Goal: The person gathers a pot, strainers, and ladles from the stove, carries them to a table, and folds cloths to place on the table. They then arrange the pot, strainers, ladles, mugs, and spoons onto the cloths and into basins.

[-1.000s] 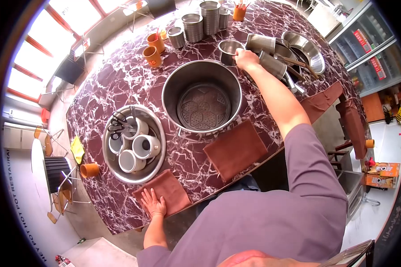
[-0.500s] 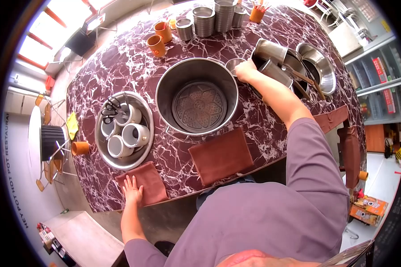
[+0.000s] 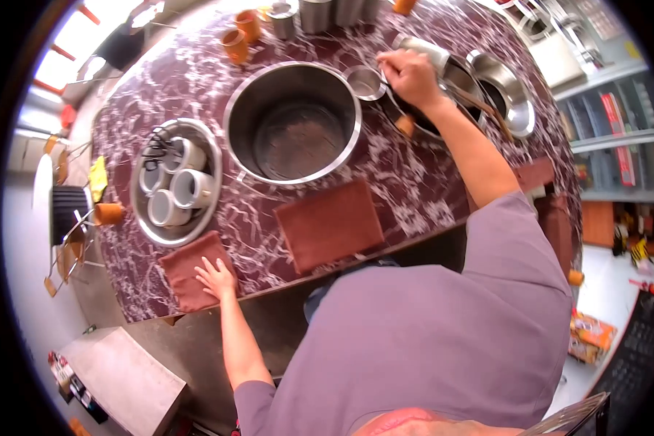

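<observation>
My left hand (image 3: 216, 278), fingers spread, lies over the right edge of a folded brown cloth (image 3: 185, 280) at the table's front edge. My right hand (image 3: 410, 76) is closed above a steel vessel (image 3: 423, 129) on the right; what its fingers hold, if anything, is hidden. A wooden handle end (image 3: 405, 126) shows just below it. To its left a small steel cup (image 3: 365, 83) stands beside the large steel pot (image 3: 294, 120). Behind my right hand lies a steel cylinder (image 3: 421, 49). Wooden-handled utensils (image 3: 479, 98) rest in the vessels there.
A steel basin (image 3: 216, 171) on the left holds several white mugs (image 3: 192, 187) and black-handled scissors (image 3: 152, 151). Another brown cloth (image 3: 329, 227) lies before the pot. At the back stand orange cups (image 3: 235, 46) and steel canisters (image 3: 316, 16). A wide steel bowl (image 3: 512, 87) sits far right.
My right hand has left the small cup and moved right, over the steel vessels. My left hand stays on the cloth, nearer its right edge. The camera view has shifted.
</observation>
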Action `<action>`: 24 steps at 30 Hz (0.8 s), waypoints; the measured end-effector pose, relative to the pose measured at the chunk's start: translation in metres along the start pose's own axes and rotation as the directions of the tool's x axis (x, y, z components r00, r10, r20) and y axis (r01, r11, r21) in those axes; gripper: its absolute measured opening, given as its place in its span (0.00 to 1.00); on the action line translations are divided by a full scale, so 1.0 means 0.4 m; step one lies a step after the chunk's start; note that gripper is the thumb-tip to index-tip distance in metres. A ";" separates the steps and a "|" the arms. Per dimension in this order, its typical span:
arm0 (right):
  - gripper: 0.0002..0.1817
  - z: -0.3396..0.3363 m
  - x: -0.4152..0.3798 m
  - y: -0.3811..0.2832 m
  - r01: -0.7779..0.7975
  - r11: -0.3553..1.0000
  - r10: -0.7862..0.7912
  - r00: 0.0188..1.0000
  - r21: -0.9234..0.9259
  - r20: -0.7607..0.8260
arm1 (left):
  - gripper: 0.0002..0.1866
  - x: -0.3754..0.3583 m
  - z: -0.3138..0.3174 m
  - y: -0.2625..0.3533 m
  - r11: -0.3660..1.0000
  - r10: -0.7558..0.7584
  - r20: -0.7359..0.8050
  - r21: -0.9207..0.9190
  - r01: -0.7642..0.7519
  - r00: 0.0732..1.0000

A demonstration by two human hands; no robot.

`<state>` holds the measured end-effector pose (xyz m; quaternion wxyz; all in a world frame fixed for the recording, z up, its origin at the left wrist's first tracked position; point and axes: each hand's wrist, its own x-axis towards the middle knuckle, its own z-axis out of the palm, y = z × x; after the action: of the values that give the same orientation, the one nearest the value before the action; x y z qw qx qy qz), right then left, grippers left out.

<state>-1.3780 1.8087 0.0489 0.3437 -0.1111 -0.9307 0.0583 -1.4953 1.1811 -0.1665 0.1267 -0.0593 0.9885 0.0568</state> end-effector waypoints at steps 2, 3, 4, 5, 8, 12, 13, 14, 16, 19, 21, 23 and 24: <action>0.06 -0.158 -0.097 0.015 -0.076 0.993 0.086 0.990 0.091 -0.109 | 0.34 -0.013 0.036 -0.018 0.998 0.055 -0.073 -0.009 -0.056 0.996; 0.06 -0.214 -0.174 0.021 -0.191 0.972 0.209 0.970 0.139 -0.126 | 0.34 -0.015 0.020 -0.005 1.000 0.023 -0.063 -0.005 -0.024 0.998; 0.05 -0.264 -0.252 0.036 -0.293 0.937 0.323 0.935 0.190 -0.148 | 0.34 -0.019 0.014 0.019 1.000 -0.010 -0.064 -0.007 0.009 0.998; 0.06 -0.292 -0.349 0.068 -0.413 0.905 0.422 0.902 0.102 -0.087 | 0.34 -0.032 0.023 0.044 1.000 0.005 -0.058 -0.004 -0.005 0.998; 0.11 -0.292 -0.750 0.184 -0.617 0.746 0.660 0.733 -0.250 0.162 | 0.31 -0.119 0.033 0.165 0.889 0.418 -0.358 -0.027 -0.457 0.835; 0.16 -0.272 -1.034 0.146 -0.569 0.427 0.904 0.288 -0.703 0.315 | 0.22 -0.411 0.040 0.404 0.452 0.779 -0.355 -0.253 -0.856 0.516; 0.16 -0.269 -1.060 0.152 -0.584 0.455 0.890 0.318 -0.672 0.327 | 0.20 -0.486 0.053 0.442 0.401 0.808 -0.319 -0.316 -0.860 0.495; 0.15 -0.262 -1.072 0.161 -0.594 0.490 0.871 0.349 -0.638 0.345 | 0.19 -0.549 0.063 0.471 0.337 0.844 -0.295 -0.360 -0.870 0.449; 0.15 -0.269 -1.029 0.162 -0.664 0.449 0.890 0.275 -0.597 0.363 | 0.15 -0.673 0.083 0.506 0.300 0.862 -0.220 -0.506 -0.809 0.457; 0.20 -0.222 -0.912 0.105 -0.791 0.503 0.827 0.323 -0.349 0.460 | 0.12 -0.825 0.101 0.534 0.342 0.877 0.030 -0.740 -0.580 0.479; 0.20 -0.148 -0.869 0.062 -0.814 0.559 0.666 0.555 0.159 0.499 | 0.16 -0.902 0.139 0.547 0.420 0.864 0.254 -0.839 -0.346 0.434; 0.20 -0.118 -0.843 0.013 -0.764 0.466 0.574 0.645 0.447 0.504 | 0.19 -0.947 0.188 0.573 0.612 0.762 0.514 -0.771 -0.178 0.394; 0.20 -0.128 -0.838 0.003 -0.771 0.464 0.561 0.637 0.436 0.528 | 0.21 -0.960 0.212 0.588 0.686 0.695 0.619 -0.723 -0.081 0.366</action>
<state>-1.0965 1.7289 -0.1226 0.1569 -0.3382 -0.7734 0.5127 -1.1364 1.4637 -0.1265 0.5624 0.1941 0.6931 0.4071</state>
